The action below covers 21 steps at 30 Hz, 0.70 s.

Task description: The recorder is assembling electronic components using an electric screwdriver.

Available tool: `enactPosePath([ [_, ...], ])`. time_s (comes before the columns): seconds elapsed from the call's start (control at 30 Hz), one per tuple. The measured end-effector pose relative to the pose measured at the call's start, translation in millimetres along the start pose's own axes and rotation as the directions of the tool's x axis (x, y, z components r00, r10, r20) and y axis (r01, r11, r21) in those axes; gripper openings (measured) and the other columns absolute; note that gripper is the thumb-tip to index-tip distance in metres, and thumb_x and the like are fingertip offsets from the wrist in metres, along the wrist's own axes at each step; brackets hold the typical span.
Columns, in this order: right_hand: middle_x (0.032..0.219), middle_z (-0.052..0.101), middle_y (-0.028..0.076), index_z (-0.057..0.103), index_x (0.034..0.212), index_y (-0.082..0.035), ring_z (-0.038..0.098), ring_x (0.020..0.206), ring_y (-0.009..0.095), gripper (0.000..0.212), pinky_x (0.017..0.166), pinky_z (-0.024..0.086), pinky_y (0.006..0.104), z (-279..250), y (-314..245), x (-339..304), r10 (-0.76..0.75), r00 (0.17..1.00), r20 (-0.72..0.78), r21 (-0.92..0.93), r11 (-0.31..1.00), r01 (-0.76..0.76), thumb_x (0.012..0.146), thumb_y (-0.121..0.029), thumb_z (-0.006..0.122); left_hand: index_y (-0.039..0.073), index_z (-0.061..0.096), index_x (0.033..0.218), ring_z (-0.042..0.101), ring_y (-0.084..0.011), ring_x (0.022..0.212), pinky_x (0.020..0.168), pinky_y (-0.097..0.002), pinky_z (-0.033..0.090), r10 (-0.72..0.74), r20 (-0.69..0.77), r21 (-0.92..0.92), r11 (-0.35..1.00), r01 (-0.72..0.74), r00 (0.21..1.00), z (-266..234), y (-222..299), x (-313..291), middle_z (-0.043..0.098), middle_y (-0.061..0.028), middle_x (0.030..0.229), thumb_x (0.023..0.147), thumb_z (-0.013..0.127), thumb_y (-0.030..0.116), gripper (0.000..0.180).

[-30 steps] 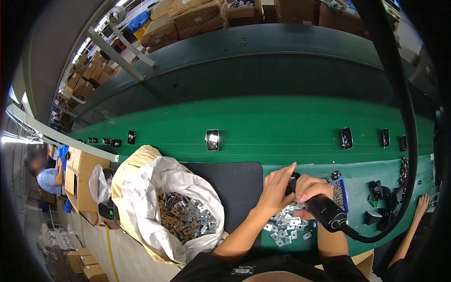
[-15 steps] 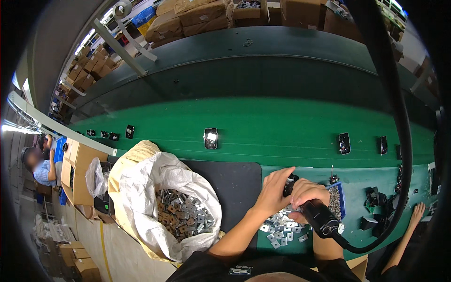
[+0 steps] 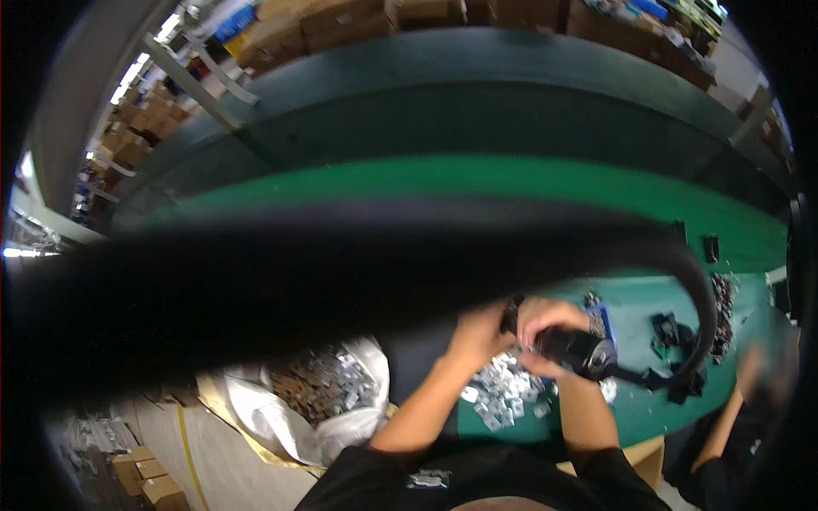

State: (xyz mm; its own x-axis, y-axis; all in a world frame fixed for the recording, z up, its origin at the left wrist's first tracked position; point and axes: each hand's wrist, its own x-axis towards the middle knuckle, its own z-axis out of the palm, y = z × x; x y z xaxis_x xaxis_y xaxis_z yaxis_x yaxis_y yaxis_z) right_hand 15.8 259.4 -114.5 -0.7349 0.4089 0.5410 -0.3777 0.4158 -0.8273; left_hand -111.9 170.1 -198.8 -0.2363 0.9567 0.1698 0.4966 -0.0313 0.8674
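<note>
My right hand (image 3: 550,317) is wrapped around a black electric screwdriver (image 3: 576,351), which lies tilted with its rear end toward the lower right. Close against it, my left hand (image 3: 477,336) grips a small black part (image 3: 512,314), mostly covered by fingers. The tool's tip is hidden between the hands. Beneath them, small square metal plates (image 3: 498,393) are scattered over the green worktop. A blue tray (image 3: 607,317) of small metal pieces stands just beyond my right wrist.
The screwdriver's thick black cable (image 3: 704,311) sweeps blurred across the view, hiding much of the green belt (image 3: 477,175). A white sack (image 3: 375,370) of metal plates stands left. Black parts (image 3: 673,336) lie right, near another person's blurred arm (image 3: 724,426).
The cable has swung from the right side across the middle and left of the view. My view has shifted slightly; both hands keep their grip close together.
</note>
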Motion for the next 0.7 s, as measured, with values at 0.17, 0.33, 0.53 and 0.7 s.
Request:
enactPosePath([
  [0.17, 0.073, 0.054, 0.004, 0.047, 0.117, -0.004, 0.054, 0.068, 0.018, 0.054, 0.064, 0.044, 0.0314, 14.3, -1.7, 19.6, -0.044, 0.952, -0.302, 0.261, 0.957, 0.127, 0.073, -0.011, 0.077, 0.007, 0.054, 0.120, 0.050, -0.0337, 0.109, 0.090, -0.0418, 0.038, 0.152, -0.081, 0.144, 0.980, -0.139, 0.985, -30.6, 12.6, 12.9, 0.055, -0.0146, 0.117, 0.062, 0.074, 0.011, 0.061],
  [0.33, 0.074, 0.052, 0.002, 0.047, 0.113, -0.006, 0.052, 0.069, 0.015, 0.050, 0.065, 0.041, 0.0308, 10.2, -5.1, 8.7, 0.036, 0.912, -0.409, 0.294, 0.951, 0.094, 0.074, -0.014, 0.077, 0.007, 0.054, 0.120, 0.052, -0.0322, 0.105, 0.091, -0.0412, 0.040, 0.069, -0.087, 0.086, 0.994, -0.061, 0.994, -20.2, 23.2, 9.7, 0.056, -0.0132, 0.112, 0.064, 0.075, 0.007, 0.060],
  [0.53, 0.075, 0.052, 0.002, 0.046, 0.112, -0.006, 0.051, 0.070, 0.015, 0.049, 0.066, 0.042, 0.0309, 14.6, -7.8, 4.2, 0.019, 0.912, -0.410, 0.289, 0.951, 0.109, 0.074, -0.011, 0.076, 0.007, 0.059, 0.111, 0.054, -0.0313, 0.101, 0.089, -0.0402, 0.042, 0.095, -0.081, 0.081, 0.993, -0.088, 0.992, -20.0, 28.6, 4.7, 0.059, -0.0114, 0.107, 0.063, 0.075, 0.006, 0.051],
  [0.7, 0.076, 0.052, 0.003, 0.046, 0.113, -0.006, 0.051, 0.070, 0.015, 0.049, 0.067, 0.042, 0.0307, 18.9, -4.7, 5.6, 0.072, 0.893, -0.443, 0.317, 0.945, 0.081, 0.074, -0.008, 0.075, 0.007, 0.059, 0.112, 0.054, -0.0310, 0.100, 0.088, -0.0401, 0.042, 0.119, -0.078, 0.097, 0.989, -0.111, 0.990, -15.6, 28.6, 5.3, 0.058, -0.0111, 0.106, 0.063, 0.075, 0.007, 0.051],
])
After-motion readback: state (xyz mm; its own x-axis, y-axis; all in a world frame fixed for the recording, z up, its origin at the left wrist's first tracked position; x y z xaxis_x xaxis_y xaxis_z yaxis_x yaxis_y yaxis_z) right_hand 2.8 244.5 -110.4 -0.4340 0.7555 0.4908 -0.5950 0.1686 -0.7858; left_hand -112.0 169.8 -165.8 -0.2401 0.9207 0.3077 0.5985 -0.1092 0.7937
